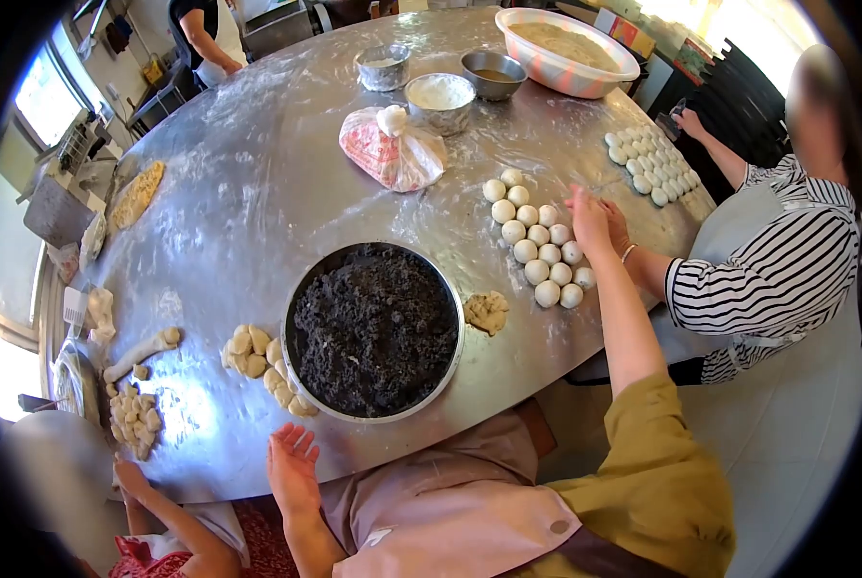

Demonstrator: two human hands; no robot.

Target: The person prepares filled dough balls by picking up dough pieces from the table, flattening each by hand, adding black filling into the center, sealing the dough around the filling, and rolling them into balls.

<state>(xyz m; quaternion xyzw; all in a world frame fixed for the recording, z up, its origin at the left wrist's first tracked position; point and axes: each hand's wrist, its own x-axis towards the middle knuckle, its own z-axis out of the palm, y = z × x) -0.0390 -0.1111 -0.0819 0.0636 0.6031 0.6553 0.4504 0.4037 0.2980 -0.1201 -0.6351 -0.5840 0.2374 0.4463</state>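
My left hand [294,467] is open, palm up with its fingers a little curled, at the table's near edge. It holds nothing and is nearest to the flattened dough pieces [281,387] and the round metal pan [462,332] of dark, crumbly filling [373,323]. Stretched far forward, my right hand [590,220] is beside the rows of pale round balls [539,234]. Its fingers point away from me and look apart; nothing shows in them, though the palm is hidden. A lump of dough [487,312] lies right of the pan.
A co-worker in stripes [768,279] stands at right, one hand close behind mine, near more white balls [650,164]. Another person [185,535] is at lower left by dough pieces [134,419]. A tied bag [392,149], metal bowls [440,101] and a large basin [623,82] stand farther back.
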